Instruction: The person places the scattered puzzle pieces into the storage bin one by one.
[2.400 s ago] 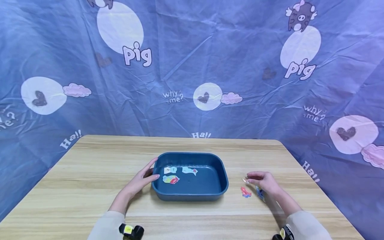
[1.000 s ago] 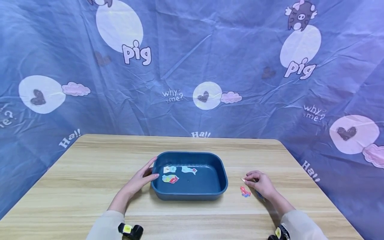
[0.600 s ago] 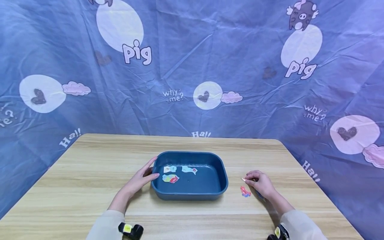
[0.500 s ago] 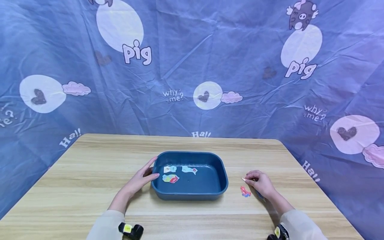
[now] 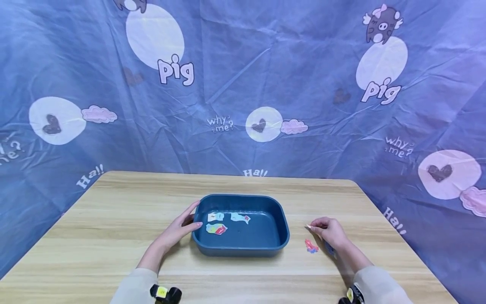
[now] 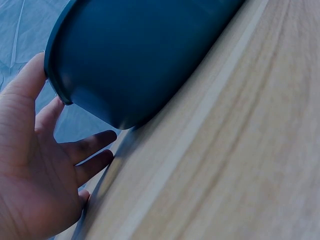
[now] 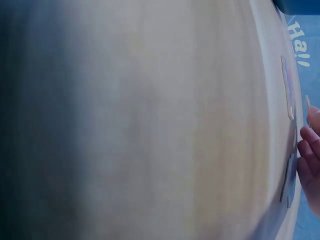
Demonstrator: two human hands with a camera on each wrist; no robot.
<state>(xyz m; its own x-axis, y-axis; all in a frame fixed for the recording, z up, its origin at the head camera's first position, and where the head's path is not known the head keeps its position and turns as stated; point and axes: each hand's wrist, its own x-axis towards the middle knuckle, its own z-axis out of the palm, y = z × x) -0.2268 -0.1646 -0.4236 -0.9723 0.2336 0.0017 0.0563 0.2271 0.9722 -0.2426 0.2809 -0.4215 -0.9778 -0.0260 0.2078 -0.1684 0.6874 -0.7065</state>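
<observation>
In the head view my left hand (image 5: 175, 231) holds the left side of a dark blue plastic tub (image 5: 243, 252), thumb over the rim. The left wrist view shows the thumb and index finger at the rim (image 6: 48, 62), the other fingers spread beside the wall. To the tub's right, my right hand (image 5: 331, 233) pinches a thin, pale-edged flat piece (image 5: 308, 226) between thumb and fingers; its face is hidden. Just below lies a red and blue cutout piece (image 5: 311, 246). A dark blue piece (image 5: 330, 249) lies partly hidden under the right hand.
Inside the tub, towards its left, lie a white and light-blue piece (image 5: 215, 216), a pale blue piece (image 5: 240, 217) and a yellow-red piece (image 5: 216, 229). The wooden table (image 5: 125, 198) ends at a blue printed curtain (image 5: 228, 84) behind.
Since the earliest frame my right hand has lowered slightly and drawn its fingers together at the pale piece. The left hand and tub have stayed put; the whole view shifts a little.
</observation>
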